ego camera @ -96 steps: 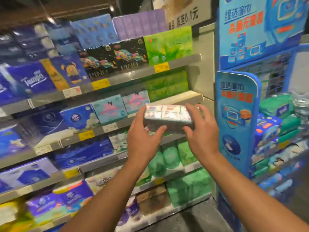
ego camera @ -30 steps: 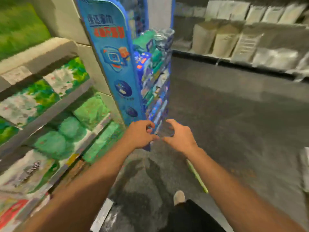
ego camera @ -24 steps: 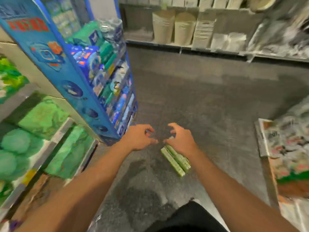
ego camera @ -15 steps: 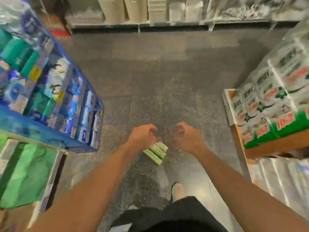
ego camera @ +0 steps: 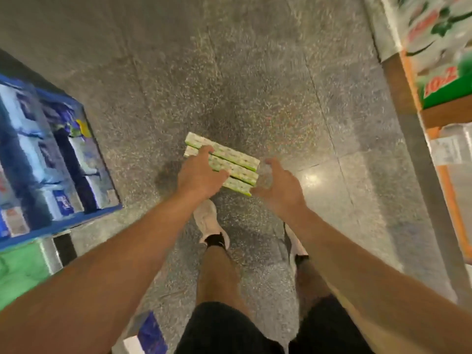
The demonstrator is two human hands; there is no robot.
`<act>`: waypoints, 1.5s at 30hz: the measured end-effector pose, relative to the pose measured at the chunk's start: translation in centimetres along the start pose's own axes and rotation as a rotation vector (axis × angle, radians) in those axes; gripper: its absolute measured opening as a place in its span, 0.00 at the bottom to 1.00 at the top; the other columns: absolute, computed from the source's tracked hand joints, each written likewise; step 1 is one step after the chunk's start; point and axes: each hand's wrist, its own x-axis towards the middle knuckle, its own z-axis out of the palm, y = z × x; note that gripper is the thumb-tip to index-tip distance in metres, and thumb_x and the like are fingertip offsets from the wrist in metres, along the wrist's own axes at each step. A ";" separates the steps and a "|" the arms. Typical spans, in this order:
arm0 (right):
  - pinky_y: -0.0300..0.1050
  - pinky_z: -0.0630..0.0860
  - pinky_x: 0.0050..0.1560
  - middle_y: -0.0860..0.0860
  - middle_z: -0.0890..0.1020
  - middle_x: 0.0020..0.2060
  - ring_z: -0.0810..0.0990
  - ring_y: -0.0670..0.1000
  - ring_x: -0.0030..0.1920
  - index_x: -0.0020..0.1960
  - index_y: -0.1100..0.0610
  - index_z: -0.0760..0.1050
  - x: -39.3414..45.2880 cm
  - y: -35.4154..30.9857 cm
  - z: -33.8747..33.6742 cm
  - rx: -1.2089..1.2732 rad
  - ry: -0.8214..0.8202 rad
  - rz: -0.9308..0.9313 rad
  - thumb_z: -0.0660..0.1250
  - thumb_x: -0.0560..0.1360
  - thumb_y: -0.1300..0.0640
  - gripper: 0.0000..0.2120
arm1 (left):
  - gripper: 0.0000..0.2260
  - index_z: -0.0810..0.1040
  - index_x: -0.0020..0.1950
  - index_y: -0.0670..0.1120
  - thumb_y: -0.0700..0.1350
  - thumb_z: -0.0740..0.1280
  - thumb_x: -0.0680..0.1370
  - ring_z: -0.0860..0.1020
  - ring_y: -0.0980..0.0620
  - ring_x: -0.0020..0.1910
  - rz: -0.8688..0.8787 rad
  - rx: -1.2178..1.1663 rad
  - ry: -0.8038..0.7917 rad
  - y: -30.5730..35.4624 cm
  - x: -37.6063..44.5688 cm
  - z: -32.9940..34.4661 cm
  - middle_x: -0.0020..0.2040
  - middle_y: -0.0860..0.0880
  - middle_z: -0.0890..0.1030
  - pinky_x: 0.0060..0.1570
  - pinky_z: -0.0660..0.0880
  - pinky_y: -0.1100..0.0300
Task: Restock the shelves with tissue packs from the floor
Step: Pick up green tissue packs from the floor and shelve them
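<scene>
The tissue packs [ego camera: 229, 162] lie on the speckled grey floor [ego camera: 255, 85], directly under and between the 2 outstretched hands. They form 1 flat bundle of 3 long, narrow packs side by side, each white with a fine green pattern on top and a bright green strip along its long edge; the bundle sits at a slant to the floor's tile joints.

The left hand [ego camera: 200, 173] is spread wide, palm down, over the bundle's nearer left part, fingers straight and reaching toward its far-left corner. Whether the palm actually touches the wrapping cannot be told. The right hand [ego camera: 279, 185] is just beside the bundle's right end, fingers loosely spread and slightly bent, thumb pointing toward the nearest pack's corner; it holds nothing, and blur hides whether it makes contact.

Below the left hand, a white shoe [ego camera: 207, 221] stands on the floor just short of the bundle; a second foot is partly hidden under the right forearm. Well to the left of the left hand stands a blue display rack [ego camera: 58, 159] with blue and white packages. Far right of the right hand, green-and-white packs [ego camera: 441, 47] sit on an orange-edged wooden stand [ego camera: 398, 85].
</scene>
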 end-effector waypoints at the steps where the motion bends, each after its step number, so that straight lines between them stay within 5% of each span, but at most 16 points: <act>1: 0.49 0.75 0.52 0.57 0.76 0.57 0.77 0.59 0.56 0.72 0.45 0.61 2.4 0.8 2.1 0.012 0.013 0.029 0.73 0.71 0.50 0.34 | 0.31 0.63 0.73 0.55 0.57 0.71 0.73 0.76 0.44 0.55 0.004 0.027 -0.013 -1.7 3.2 1.8 0.61 0.46 0.75 0.47 0.72 0.56; 7: 0.47 0.73 0.46 0.59 0.74 0.60 0.77 0.60 0.54 0.76 0.47 0.53 15.9 5.9 15.2 0.070 0.049 0.250 0.75 0.71 0.50 0.42 | 0.39 0.59 0.75 0.56 0.57 0.75 0.69 0.69 0.36 0.66 -0.041 0.176 -0.023 -11.5 19.6 10.4 0.72 0.39 0.63 0.59 0.72 0.47; 12: 0.54 0.72 0.63 0.61 0.54 0.77 0.65 0.63 0.72 0.79 0.44 0.44 22.8 9.0 22.3 0.072 0.060 0.372 0.75 0.72 0.49 0.48 | 0.33 0.67 0.60 0.51 0.55 0.80 0.63 0.71 0.41 0.61 -0.024 0.129 0.034 -18.2 27.4 14.1 0.65 0.41 0.67 0.51 0.69 0.54; 19: 0.53 0.75 0.61 0.58 0.72 0.65 0.73 0.60 0.64 0.74 0.46 0.59 22.4 8.3 23.4 0.072 0.210 0.404 0.81 0.64 0.50 0.45 | 0.31 0.71 0.61 0.57 0.54 0.81 0.62 0.71 0.46 0.56 0.034 0.022 0.098 -20.1 26.7 14.6 0.62 0.44 0.65 0.53 0.71 0.57; 24: 0.55 0.73 0.64 0.56 0.70 0.62 0.70 0.59 0.61 0.71 0.44 0.68 17.8 4.3 19.3 -0.042 0.241 0.334 0.82 0.62 0.52 0.41 | 0.34 0.73 0.64 0.60 0.59 0.79 0.60 0.68 0.43 0.59 0.094 -0.030 0.302 -18.2 22.3 8.6 0.62 0.44 0.66 0.60 0.72 0.51; 29: 0.48 0.75 0.62 0.52 0.70 0.61 0.72 0.55 0.58 0.67 0.45 0.73 12.7 -1.6 12.6 -0.094 0.302 0.100 0.76 0.64 0.64 0.35 | 0.35 0.70 0.66 0.61 0.63 0.76 0.61 0.71 0.45 0.60 0.142 -0.138 0.453 -14.8 15.2 -1.1 0.65 0.47 0.64 0.63 0.73 0.51; 32: 0.45 0.77 0.54 0.45 0.74 0.48 0.76 0.51 0.49 0.61 0.47 0.78 9.1 -6.1 8.0 -0.071 0.364 -0.129 0.75 0.65 0.62 0.26 | 0.31 0.72 0.68 0.53 0.53 0.78 0.67 0.68 0.52 0.61 0.113 -0.208 0.582 -12.4 8.8 -7.2 0.65 0.53 0.62 0.67 0.62 0.66; 34: 0.40 0.76 0.49 0.45 0.78 0.47 0.76 0.47 0.45 0.60 0.47 0.78 5.8 -9.2 4.6 -0.072 0.346 -0.292 0.76 0.66 0.57 0.24 | 0.32 0.74 0.67 0.54 0.51 0.80 0.65 0.69 0.46 0.64 0.087 -0.256 0.693 -11.3 3.5 -11.0 0.68 0.45 0.63 0.69 0.63 0.63; 39: 0.40 0.68 0.57 0.44 0.78 0.54 0.74 0.45 0.53 0.64 0.47 0.77 -4.7 -16.2 -2.2 0.014 0.275 -0.673 0.79 0.66 0.53 0.27 | 0.34 0.76 0.66 0.54 0.52 0.82 0.61 0.70 0.42 0.63 -0.028 -0.319 0.925 -10.4 -12.3 -19.0 0.66 0.38 0.66 0.65 0.63 0.63; 45: 0.51 0.75 0.58 0.53 0.80 0.53 0.79 0.55 0.53 0.60 0.54 0.80 -20.3 -29.4 -2.8 0.120 0.172 -1.187 0.74 0.62 0.52 0.26 | 0.34 0.79 0.65 0.49 0.53 0.82 0.61 0.70 0.44 0.61 -0.208 -0.295 1.372 -14.6 -36.0 -28.5 0.62 0.39 0.68 0.66 0.63 0.62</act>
